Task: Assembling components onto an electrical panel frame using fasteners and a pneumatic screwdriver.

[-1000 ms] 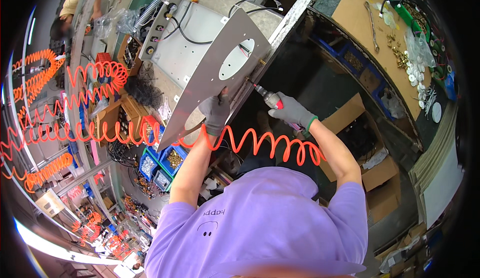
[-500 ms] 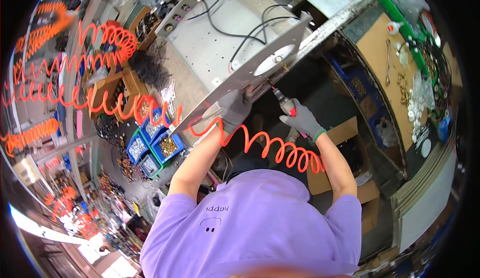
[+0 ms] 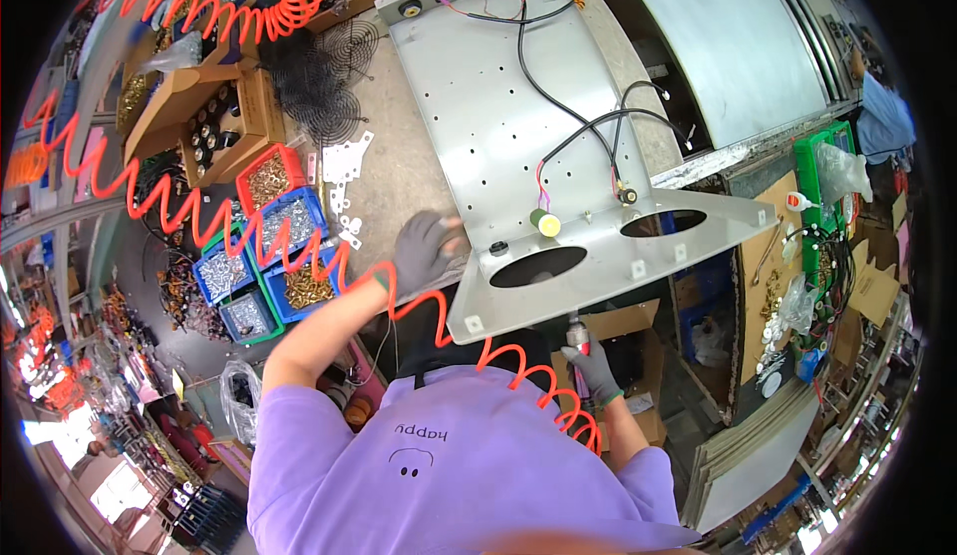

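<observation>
My right hand [image 3: 598,372], in a grey glove, is wrapped around a power screwdriver [image 3: 577,337], its tip end up against the front flange of a bent sheet-metal panel [image 3: 469,136]. The flange has two large round cutouts. Black cables [image 3: 558,106] and a small cylindrical part with a yellow-green end [image 3: 545,223] sit on the panel. My left hand [image 3: 426,249], gloved with bare fingertips showing, is beside the panel's left edge, its fingers out toward it. Whether they touch the metal is unclear. A coiled orange hose [image 3: 439,328] crosses in front of my left forearm.
Blue bins of screws [image 3: 299,291] and a red bin [image 3: 269,178] stand at left, near an open cardboard box [image 3: 184,126] of black parts. Black wire fan guards [image 3: 324,76] lie behind them. At right are a green tray [image 3: 822,206] and stacked sheets [image 3: 753,445].
The view has swung, and the panel now shows more from above, its flange nearer me. My left hand has come off the flange to the panel's left side. The screwdriver is now partly behind the flange.
</observation>
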Available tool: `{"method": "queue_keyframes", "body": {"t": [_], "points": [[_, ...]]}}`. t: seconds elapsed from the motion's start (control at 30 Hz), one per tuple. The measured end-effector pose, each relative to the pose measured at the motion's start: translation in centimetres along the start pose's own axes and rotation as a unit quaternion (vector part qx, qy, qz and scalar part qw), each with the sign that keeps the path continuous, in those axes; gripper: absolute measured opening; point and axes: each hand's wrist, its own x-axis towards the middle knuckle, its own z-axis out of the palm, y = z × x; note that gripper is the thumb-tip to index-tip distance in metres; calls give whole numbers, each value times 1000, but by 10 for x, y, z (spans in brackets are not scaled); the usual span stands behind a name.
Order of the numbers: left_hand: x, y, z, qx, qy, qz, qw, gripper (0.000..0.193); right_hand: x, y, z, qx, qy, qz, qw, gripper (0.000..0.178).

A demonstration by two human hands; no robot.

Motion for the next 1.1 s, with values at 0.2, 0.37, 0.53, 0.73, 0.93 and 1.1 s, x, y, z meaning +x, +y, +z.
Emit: {"method": "queue_keyframes", "body": {"t": [0.2, 0.37, 0.53, 0.73, 0.93, 1.1], "points": [[118, 24, -1, -5, -88, 237, 968, 60, 0, -5, 22, 32, 23, 36, 999, 38], [161, 31, 17, 40, -253, 410, 875, 55, 6, -4, 35, 24, 59, -65, 996, 38], [165, 31, 24, 49, -343, 387, 854, 50, 21, 18, 39, 19, 88, -102, 991, 42], [165, 34, 18, 64, -340, 408, 845, 47, 19, 28, 42, -10, 99, -86, 991, 50], [169, 41, 16, 102, -365, 402, 834, 41, 22, 43, 42, -3, 104, -63, 993, 51], [161, 36, 22, 77, -316, 410, 852, 43, 20, 40, 35, -20, 94, -53, 994, 51]]}}
